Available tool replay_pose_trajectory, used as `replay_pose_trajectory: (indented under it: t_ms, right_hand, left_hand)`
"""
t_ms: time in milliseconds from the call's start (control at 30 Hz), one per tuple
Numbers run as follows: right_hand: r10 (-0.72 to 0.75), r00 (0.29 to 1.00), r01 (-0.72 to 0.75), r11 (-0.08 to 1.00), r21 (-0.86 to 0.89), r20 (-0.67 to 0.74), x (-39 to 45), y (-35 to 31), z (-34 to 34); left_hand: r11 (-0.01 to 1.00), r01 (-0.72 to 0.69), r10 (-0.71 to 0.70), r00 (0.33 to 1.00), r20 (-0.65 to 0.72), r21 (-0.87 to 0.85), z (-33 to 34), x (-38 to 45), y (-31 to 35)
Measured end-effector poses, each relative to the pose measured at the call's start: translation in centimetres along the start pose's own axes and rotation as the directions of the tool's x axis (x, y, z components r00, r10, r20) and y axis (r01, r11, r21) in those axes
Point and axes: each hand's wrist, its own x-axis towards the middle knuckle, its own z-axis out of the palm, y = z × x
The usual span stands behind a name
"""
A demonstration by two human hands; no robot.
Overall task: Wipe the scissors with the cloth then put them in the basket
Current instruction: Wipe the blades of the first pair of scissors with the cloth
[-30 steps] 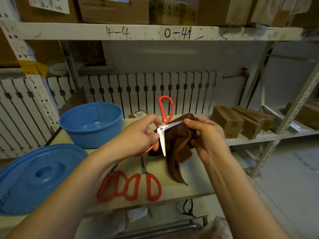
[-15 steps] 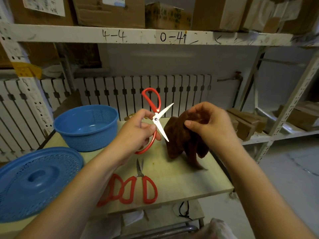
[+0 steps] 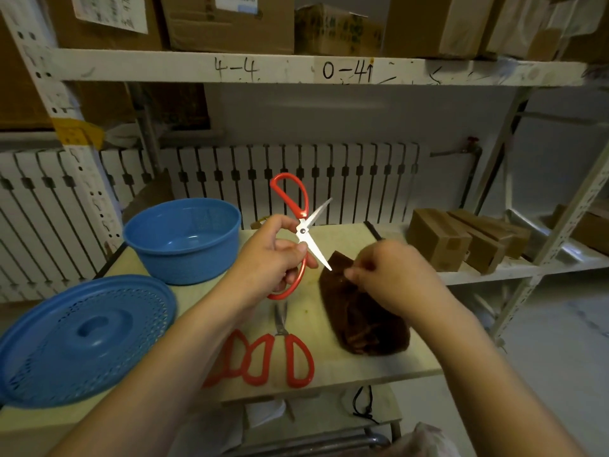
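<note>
My left hand (image 3: 270,258) grips red-handled scissors (image 3: 301,222) above the table, blades spread apart, one pointing up right, the other down right. The brown cloth (image 3: 362,318) lies bunched on the table under my right hand (image 3: 392,275), whose fingertips pinch its upper edge beside the lower blade tip. The blue basket (image 3: 184,239) stands at the back left of the table, with nothing visible in it. Two more red-handled scissors (image 3: 270,354) lie flat near the table's front edge.
A blue perforated lid (image 3: 82,338) lies at the left front. The pale table (image 3: 329,374) ends just right of the cloth. Cardboard boxes (image 3: 438,239) sit on the shelf to the right. A shelf with boxes runs overhead and a radiator stands behind.
My right hand has lowered the cloth from mid-air onto the table. The scissors have left the cloth and my left hand still holds them up, blades apart.
</note>
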Motion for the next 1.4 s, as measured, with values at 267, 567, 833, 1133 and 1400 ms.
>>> replay_pose_trajectory:
  t_ms: [267,567,833,1133,1400]
  right_hand:
    - [-0.209,0.947,0.283,0.901,0.330,-0.242,3.6,-2.0,1.3]
    - [-0.374,0.886,0.453,0.576,0.680,-0.273,6.0,-5.4,4.8]
    - [-0.419,0.840,0.543,0.642,0.541,-0.346,6.5,-7.9,5.1]
    - [-0.348,0.879,0.477,0.650,0.591,-0.326,6.1,-9.0,5.9]
    - [-0.363,0.921,0.372,0.708,0.600,-0.143,5.0,-9.4,6.2]
  left_hand:
    - [0.960,0.047,-0.047,0.999,0.006,-0.277,-2.1,-1.0,0.6]
    - [0.855,0.142,-0.099,0.989,0.112,-0.499,-4.7,-2.3,0.8]
    - [0.792,0.078,-0.042,0.996,0.074,-0.605,-5.8,-2.0,0.6]
    - [0.856,0.062,-0.097,0.994,-0.042,-0.512,-6.8,-1.9,0.7]
    - [0.790,0.115,-0.148,0.989,-0.005,-0.602,-6.6,-2.0,1.0]
